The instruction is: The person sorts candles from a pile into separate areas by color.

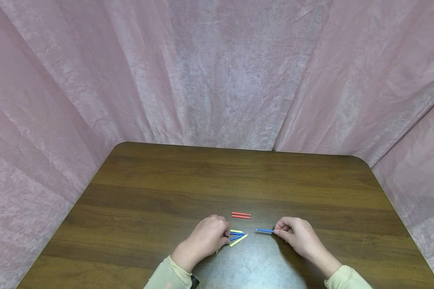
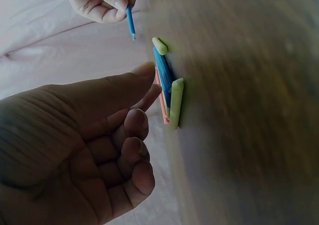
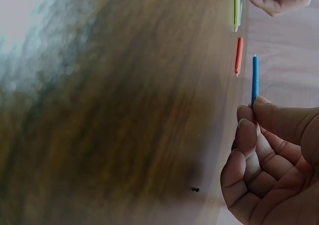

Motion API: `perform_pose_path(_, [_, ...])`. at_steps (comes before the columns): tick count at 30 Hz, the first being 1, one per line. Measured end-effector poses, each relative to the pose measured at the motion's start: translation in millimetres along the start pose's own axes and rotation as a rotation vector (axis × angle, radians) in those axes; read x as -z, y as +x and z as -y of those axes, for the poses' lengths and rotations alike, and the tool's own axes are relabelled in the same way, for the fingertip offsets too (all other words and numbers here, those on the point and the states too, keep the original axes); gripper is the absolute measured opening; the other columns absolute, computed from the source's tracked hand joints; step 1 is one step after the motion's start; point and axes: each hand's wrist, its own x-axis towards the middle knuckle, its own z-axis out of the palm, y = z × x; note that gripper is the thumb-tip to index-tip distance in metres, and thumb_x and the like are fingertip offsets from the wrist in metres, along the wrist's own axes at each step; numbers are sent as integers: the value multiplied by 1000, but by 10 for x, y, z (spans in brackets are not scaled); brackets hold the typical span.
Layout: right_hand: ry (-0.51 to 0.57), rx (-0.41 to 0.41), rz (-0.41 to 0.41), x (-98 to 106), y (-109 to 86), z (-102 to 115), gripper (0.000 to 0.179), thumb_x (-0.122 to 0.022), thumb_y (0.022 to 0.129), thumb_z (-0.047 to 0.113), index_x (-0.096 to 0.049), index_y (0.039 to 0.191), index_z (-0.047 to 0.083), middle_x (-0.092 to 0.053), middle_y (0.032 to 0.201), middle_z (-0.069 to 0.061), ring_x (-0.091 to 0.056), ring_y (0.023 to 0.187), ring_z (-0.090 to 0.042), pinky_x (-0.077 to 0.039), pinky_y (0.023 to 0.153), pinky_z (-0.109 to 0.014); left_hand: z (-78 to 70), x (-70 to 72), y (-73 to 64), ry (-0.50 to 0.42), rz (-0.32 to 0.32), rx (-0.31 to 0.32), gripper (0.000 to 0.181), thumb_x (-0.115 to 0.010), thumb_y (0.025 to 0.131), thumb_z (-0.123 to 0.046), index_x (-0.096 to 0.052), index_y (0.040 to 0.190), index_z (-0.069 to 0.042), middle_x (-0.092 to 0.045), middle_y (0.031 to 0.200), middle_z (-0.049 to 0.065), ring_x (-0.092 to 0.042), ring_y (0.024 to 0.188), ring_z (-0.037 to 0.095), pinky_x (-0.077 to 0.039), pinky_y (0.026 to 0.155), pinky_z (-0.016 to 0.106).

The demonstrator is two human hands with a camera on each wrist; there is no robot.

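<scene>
My right hand [image 1: 298, 237] pinches a thin blue candle [image 1: 265, 230] by one end between thumb and finger. In the right wrist view, a small pale wick shows at the tip of the held blue candle [image 3: 255, 78]. My left hand [image 1: 207, 237] is at a small group of yellow and blue candles, its fingers loosely curled and covering their left ends from above. A slanted yellow candle [image 1: 238, 240] lies nearest me, beside blue candles [image 2: 163, 75]. In the left wrist view nothing shows between thumb and fingers; whether they touch the candles is unclear.
Two red candles [image 1: 241, 215] lie side by side, just beyond the yellow and blue ones. A yellow tip [image 1: 217, 251] peeks out under my left hand. The brown wooden table [image 1: 159, 172] has pink curtains [image 1: 231, 72] behind it and at both sides.
</scene>
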Motion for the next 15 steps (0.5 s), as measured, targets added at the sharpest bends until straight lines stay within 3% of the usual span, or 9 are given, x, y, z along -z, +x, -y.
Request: perform_pose_path(15, [-39,-37,13,-2,38,-30,15,-76,82,11,-65,76,19,-57,66,12,-47,57,0,-41,56,-22,5,-10,-6,21,4,5,30,-84,69,-21,-55,63,-22,-45,65,-13,-47,63,7,-43,61,27])
